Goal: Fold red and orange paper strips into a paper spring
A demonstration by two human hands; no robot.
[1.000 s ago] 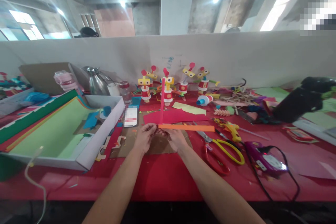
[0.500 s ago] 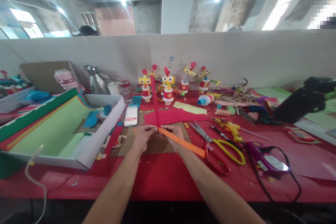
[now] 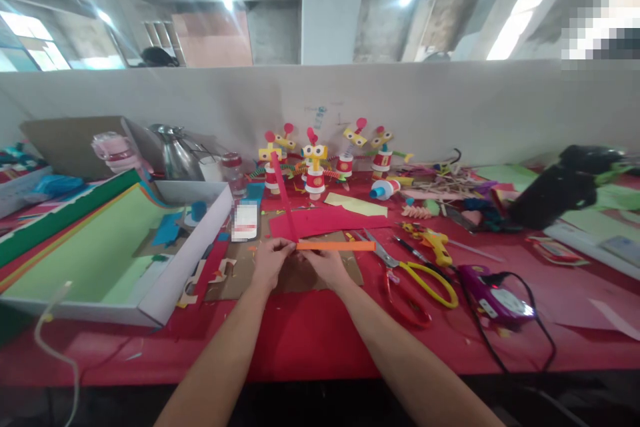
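Note:
My left hand [image 3: 271, 263] is closed, pinching the spot where an orange paper strip [image 3: 343, 246] and a red paper strip [image 3: 285, 203] meet at a corner. The orange strip lies level, pointing right across the fingers of my right hand [image 3: 327, 268]. My right hand is closed too, its fingertips at the same corner beneath the orange strip. Up and away from me runs the red strip, leaning left. Both hands are above a brown cardboard sheet [image 3: 235, 288]. Just right of them lie scissors [image 3: 395, 263] with one red and one yellow handle.
Several paper-cup figures [image 3: 315, 180] stand along the partition [image 3: 225, 97]. On the left is a white box [image 3: 193, 267] with coloured sheets. A yellow glue gun [image 3: 440, 248], a purple power strip [image 3: 493, 297] with a black cable, and a black object [image 3: 555, 190] occupy the right.
The orange strip has swung from slanting down toward me to lying level. The red strip leans further left. My right hand shows more fully, and the view has turned slightly right.

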